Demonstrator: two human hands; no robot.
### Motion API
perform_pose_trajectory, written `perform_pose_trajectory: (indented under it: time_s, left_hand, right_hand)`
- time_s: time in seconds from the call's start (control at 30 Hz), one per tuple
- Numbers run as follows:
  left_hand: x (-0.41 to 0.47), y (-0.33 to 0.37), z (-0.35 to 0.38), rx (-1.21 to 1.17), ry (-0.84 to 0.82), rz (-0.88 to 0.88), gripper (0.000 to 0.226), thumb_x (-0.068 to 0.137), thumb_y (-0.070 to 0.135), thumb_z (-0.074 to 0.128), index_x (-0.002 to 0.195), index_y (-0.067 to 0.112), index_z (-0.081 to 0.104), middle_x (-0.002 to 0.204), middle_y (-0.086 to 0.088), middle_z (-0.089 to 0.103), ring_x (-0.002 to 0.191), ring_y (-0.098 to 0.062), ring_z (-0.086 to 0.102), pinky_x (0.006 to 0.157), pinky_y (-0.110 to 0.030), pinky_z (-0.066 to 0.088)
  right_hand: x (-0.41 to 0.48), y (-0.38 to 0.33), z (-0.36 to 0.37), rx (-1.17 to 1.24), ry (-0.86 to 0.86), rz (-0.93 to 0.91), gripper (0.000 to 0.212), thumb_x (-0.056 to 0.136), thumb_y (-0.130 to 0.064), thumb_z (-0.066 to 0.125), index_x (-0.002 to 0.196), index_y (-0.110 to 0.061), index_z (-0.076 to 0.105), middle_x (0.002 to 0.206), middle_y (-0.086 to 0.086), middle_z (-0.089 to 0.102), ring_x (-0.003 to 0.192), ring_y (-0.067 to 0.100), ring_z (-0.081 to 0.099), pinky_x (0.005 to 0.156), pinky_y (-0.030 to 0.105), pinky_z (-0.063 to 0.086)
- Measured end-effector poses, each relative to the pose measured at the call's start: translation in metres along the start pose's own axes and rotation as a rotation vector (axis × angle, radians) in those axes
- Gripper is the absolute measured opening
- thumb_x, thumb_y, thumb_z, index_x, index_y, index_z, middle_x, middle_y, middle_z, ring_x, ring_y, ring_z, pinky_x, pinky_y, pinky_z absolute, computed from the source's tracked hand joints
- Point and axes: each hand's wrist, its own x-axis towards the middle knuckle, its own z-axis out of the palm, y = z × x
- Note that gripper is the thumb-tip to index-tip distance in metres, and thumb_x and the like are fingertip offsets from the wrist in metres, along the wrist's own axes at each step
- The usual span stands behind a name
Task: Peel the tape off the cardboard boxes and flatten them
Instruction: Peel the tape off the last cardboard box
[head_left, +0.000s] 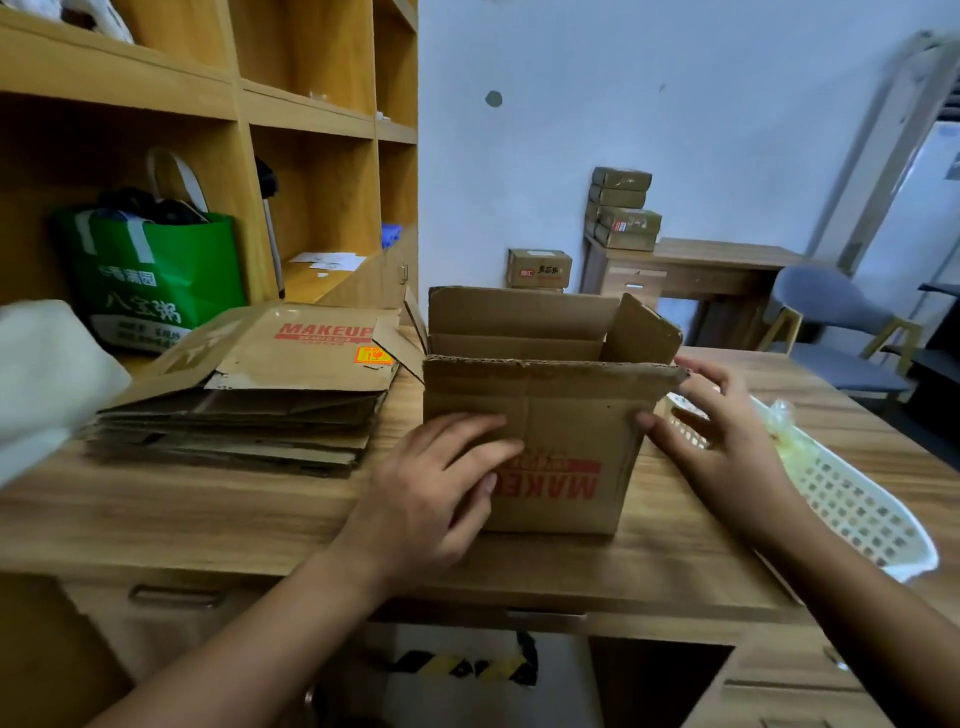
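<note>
Soft, even indoor light, brightest far right, left faint shadows on the counter (197, 514) (deep beneath it). The wide lens bowed the shelves (306, 109); a pale cloth (47, 374) at left was blurred.

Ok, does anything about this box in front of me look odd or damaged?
Yes. The open cardboard box stands upside down: its red MAKEUP print reads inverted. The top edge of its near flap is ragged, with corrugation showing, and the right flap is creased. Nothing looks spilled.
</note>
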Motion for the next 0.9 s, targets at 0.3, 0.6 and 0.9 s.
perform_pose_trajectory:
  time_s: [0.3,0.6,0.9]
  left_hand:
    - [0.011,-0.001,-0.007,0.025,0.036,0.030,0.042,0.098,0.026,0.052,0.140,0.021,0.058,0.145,-0.004,0.052,0.139,-0.021,0.042,0.117,-0.037,0.032]
    - [0.044,-0.002,-0.021,0.035,0.072,0.017,0.041,0.100,0.030,0.049,0.138,0.021,0.060,0.148,-0.002,0.051,0.141,-0.020,0.040,0.119,-0.043,0.029]
    - [0.077,-0.003,-0.023,0.004,-0.360,-0.218,0.049,0.099,0.056,0.044,0.147,0.045,0.042,0.161,0.017,0.029,0.148,-0.007,0.024,0.121,-0.039,0.026]
  right_hand:
    - [0.008,-0.011,0.007,0.258,0.065,0.145,0.020,0.102,-0.013,0.057,0.107,-0.026,0.071,0.106,-0.007,0.074,0.095,0.013,0.073,0.072,0.031,0.063]
    - [0.042,-0.023,-0.009,0.158,0.095,0.218,0.017,0.103,-0.025,0.058,0.101,-0.012,0.068,0.094,0.014,0.069,0.073,0.021,0.071,0.062,0.040,0.060]
    - [0.075,-0.009,0.004,0.097,0.008,0.500,0.019,0.104,-0.025,0.055,0.101,-0.010,0.065,0.078,0.009,0.065,0.057,0.024,0.065,0.060,0.043,0.061]
